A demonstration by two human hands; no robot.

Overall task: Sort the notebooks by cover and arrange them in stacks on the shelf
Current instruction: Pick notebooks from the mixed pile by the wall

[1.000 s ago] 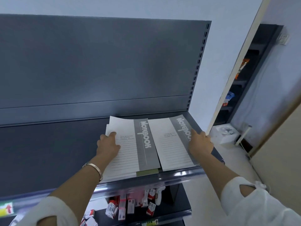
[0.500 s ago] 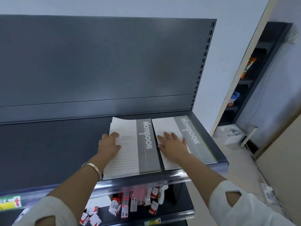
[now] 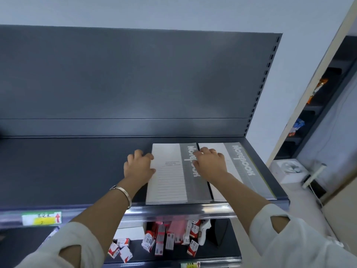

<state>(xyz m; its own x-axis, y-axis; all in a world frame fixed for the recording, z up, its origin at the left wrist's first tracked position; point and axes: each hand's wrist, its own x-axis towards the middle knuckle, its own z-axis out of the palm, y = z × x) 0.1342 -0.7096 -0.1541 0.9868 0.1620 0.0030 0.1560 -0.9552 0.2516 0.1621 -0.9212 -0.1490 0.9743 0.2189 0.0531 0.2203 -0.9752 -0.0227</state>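
Two notebook stacks, grey-and-white covers, flat side by side at the shelf's [image 3: 67, 171] right end, reaching its front edge: left stack [image 3: 170, 175], right stack [image 3: 245, 171]. Left hand [image 3: 138, 167] grips the left stack's left edge, fingers curled. Right hand [image 3: 209, 162], fingers bent, over the seam between them; hold cannot be told. Small boxes [image 3: 160, 240] on the shelf below.

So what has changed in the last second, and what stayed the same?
The right hand left the outer edge of the right stack and moved left; it now rests, fingers curled, at the gap, on the left stack. That stack's lower notebooks stuck out leftward before; now it looks even. The left hand stayed at its left edge; both stacks stayed on the shelf.
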